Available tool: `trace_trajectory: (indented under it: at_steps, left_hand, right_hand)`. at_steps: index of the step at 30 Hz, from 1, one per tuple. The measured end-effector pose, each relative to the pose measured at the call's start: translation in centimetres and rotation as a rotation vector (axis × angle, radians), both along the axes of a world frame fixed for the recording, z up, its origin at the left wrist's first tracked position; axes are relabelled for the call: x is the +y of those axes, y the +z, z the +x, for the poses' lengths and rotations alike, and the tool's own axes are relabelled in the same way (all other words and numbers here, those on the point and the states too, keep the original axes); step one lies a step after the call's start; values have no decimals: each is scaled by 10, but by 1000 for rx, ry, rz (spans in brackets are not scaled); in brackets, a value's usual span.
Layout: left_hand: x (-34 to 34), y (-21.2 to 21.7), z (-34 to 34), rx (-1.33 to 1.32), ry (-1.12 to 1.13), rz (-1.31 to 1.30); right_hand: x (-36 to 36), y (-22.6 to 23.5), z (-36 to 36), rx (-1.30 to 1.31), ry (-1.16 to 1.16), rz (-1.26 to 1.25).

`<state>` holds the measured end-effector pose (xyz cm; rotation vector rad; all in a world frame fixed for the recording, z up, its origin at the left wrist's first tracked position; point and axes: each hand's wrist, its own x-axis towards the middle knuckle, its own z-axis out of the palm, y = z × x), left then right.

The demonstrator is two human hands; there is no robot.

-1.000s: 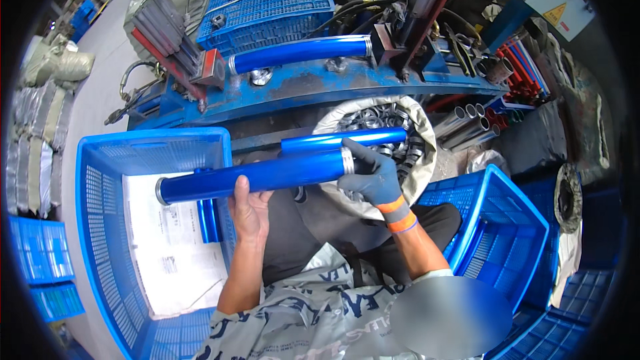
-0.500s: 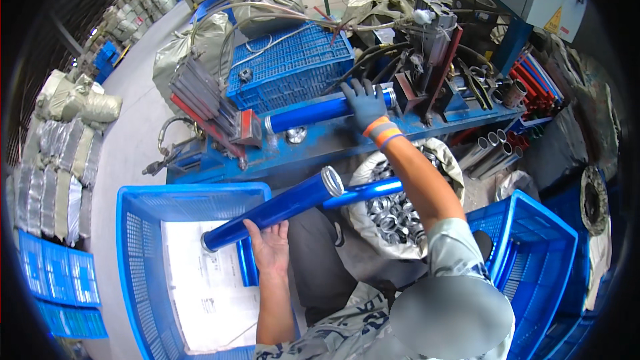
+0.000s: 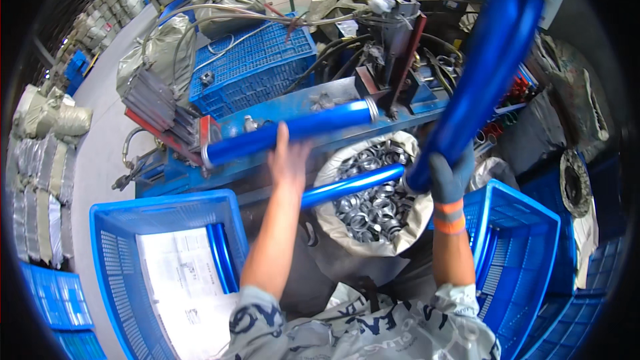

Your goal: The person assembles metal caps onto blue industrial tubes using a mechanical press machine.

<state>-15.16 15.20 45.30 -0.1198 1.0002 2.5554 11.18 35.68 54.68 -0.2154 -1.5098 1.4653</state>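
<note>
My bare left hand [image 3: 290, 163] holds a blue metal tube [image 3: 327, 121] from below, thumb against its near side. The tube spans the bench between the two end fixtures, a silver ring on each end. Motion blurs this hand a little. My gloved right hand [image 3: 452, 177] is closed round the lower part of another blue tube [image 3: 483, 70], tilted steeply up to the right and smeared by motion. Between my arms a third blue tube [image 3: 353, 185] lies across the sack [image 3: 413, 232] of loose silver rings [image 3: 363, 208].
The blue bench [image 3: 263, 160] carries a left fixture [image 3: 163, 117] and a right fixture [image 3: 397, 60]. Blue crates stand at left [image 3: 100, 260] and right [image 3: 543, 260], both containing blue tubes. Behind the bench are an upturned blue crate [image 3: 253, 60] and hoses [image 3: 347, 47].
My left hand has carried its tube up and forward onto the bench between the fixtures. My right hand has lifted the other tube off the bench and swung it right, upright.
</note>
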Motion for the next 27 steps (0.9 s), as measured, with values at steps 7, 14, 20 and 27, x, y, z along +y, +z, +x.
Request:
trace_trajectory:
  at_steps: [7, 14, 20, 27]
  left_hand:
    - [62, -71, -145, -108, 97, -172]
    - [54, -86, -150, -112, 8, -269]
    - [85, -91, -51, 18, -195, -159]
    - [217, -45, 328, 1061, -790, -536]
  right_hand:
    - [-27, -63, 161, -106, -150, -217]
    - [-6, -78, 278, -330, -463, -176]
    - [18, -114, 504, -713, -1101, 53]
    - [114, -311, 652, -899, -1303, -278]
